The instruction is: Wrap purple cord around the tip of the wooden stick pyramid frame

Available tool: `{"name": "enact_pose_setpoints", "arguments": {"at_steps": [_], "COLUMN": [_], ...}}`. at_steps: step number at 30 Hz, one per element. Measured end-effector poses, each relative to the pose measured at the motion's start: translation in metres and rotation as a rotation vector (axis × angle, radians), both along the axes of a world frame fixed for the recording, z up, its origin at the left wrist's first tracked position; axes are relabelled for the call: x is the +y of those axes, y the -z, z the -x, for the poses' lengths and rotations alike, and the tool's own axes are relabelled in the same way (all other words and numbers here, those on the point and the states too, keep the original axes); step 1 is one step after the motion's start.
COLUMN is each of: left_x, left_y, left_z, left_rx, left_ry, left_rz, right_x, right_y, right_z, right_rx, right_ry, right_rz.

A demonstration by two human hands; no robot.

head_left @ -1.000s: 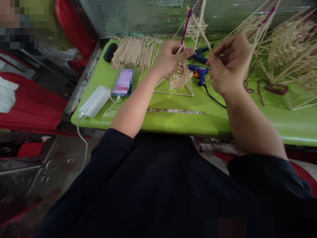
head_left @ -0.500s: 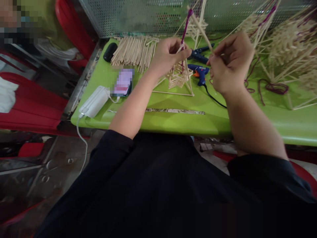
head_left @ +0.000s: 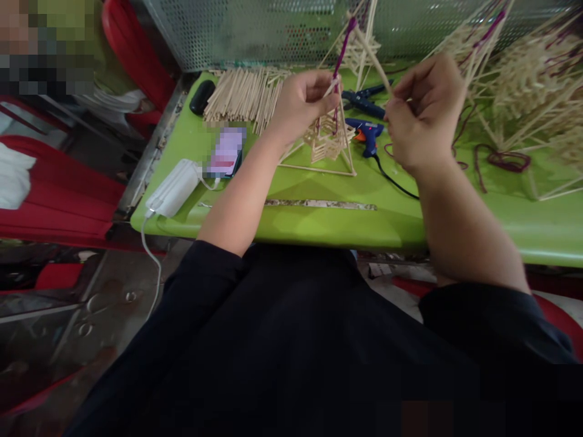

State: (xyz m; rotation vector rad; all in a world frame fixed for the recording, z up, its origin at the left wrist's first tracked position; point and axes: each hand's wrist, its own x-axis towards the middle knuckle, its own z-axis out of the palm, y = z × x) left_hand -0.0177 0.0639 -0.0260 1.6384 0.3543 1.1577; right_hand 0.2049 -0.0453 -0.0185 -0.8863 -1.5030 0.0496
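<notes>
Evidently the pyramid-shaped stick frame (head_left: 317, 170) sits between my hands, toward the left one, seemingly upright on the green table (head_left: 314, 227), its long axis rising to a peak wound with purple yarn (head_left: 344, 51). My left hand (head_left: 310, 100) is nearer, thumb and fingertips pinched narrowly on the frame just below that winding. My right hand (head_left: 422, 112) grips the near end of a wooden stick (head_left: 373, 59) slanting far and left up to the peak; whether they're joined I can't tell. The blue glue gun (head_left: 367, 135) lies between.

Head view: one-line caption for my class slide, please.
Left hand holds a stick frame; right hand pinches a stick, above a green table.
</notes>
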Motion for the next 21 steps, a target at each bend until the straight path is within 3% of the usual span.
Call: {"name": "enact_pose_setpoints", "arguments": {"at_steps": [8, 12, 16, 21], "left_x": [0.005, 0.002, -0.004, -0.009], "left_y": [0.01, 0.012, 0.01, 0.007], "left_z": [0.002, 0.003, 0.006, 0.009], "left_rx": [-0.075, -0.056, -0.003, 0.018], "left_ry": [-0.06, -0.163, -0.163, -0.17], "left_rz": [-0.021, -0.04, -0.047, -0.039], "right_x": [0.004, 0.026, 0.049, 0.053], "right_y": [0.0, 0.022, 0.049, 0.062], "right_z": [-0.012, -0.017, -0.008, 0.004], "right_rx": [-0.005, -0.005, 0.022, 0.028], "right_ry": [0.076, 0.093, -0.047, -0.134], "right_rz": [0.08, 0.192, 0.33, 0.395]}}
